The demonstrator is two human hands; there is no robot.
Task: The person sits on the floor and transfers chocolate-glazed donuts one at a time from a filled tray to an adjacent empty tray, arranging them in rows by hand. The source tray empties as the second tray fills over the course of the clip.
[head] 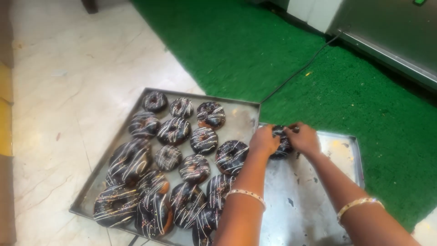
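Observation:
Both my hands meet on one chocolate-glazed doughnut [282,145] with white icing stripes, at the far left corner of a bare metal tray [309,200]. My left hand [264,140] grips its left side and my right hand [304,138] grips its right side. Each wrist wears a gold bangle. To the left lies a second metal tray [241,116] with several similar dark striped doughnuts [203,140] in rows; the nearest one [231,156] sits just left of my left hand.
The trays rest on a pale marble floor [68,91], partly over green artificial turf [355,91]. A black cable [300,70] runs across the turf to a steel appliance [391,32] at the top right. A brown and yellow edge [5,136] lines the left.

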